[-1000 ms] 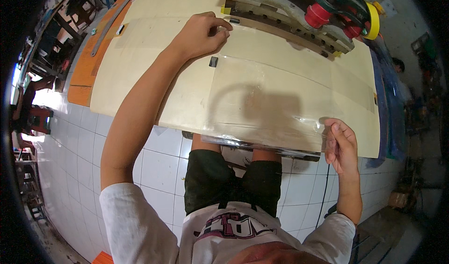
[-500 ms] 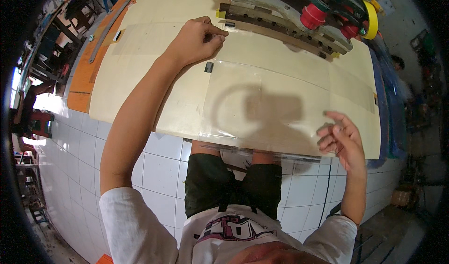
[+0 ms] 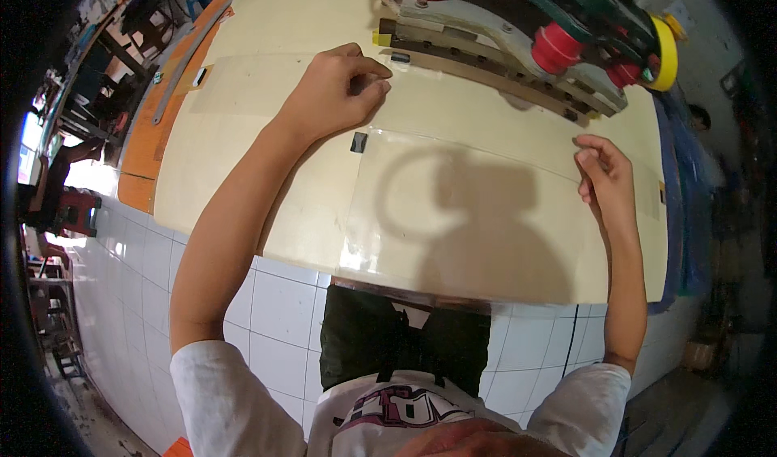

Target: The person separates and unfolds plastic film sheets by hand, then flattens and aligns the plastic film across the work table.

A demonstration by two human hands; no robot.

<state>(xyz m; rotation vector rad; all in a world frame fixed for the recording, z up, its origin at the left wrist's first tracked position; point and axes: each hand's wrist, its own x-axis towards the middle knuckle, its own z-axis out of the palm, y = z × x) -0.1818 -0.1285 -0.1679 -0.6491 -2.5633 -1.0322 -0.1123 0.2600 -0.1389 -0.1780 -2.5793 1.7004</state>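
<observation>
Reaching over the cream board [image 3: 243, 157], my left hand [image 3: 340, 91] has thumb and forefinger brought together near the end of a machine's long bar [image 3: 494, 72]. What lies between those fingertips is too thin to make out. My right hand [image 3: 605, 174] is above the board's right part, fingers curled and thumb against the forefinger; whatever they pinch is hidden. A clear plastic sheet [image 3: 388, 246] lies on the board between my forearms, shining at its front left. A small dark square marker [image 3: 358, 142] sits by its far left corner.
The machine carries red knobs [image 3: 558, 46] and a yellow ring [image 3: 665, 52]. A metal strip [image 3: 182, 72] lies on the orange wooden table [image 3: 137, 170]. Blue plastic [image 3: 688, 222] hangs along the right edge. Behind it, a person [image 3: 700, 117] is partly visible.
My right hand has moved away from me, up the board toward the bar, and its spread fingers have curled together. My left hand stays near the bar's left end, still pinched.
</observation>
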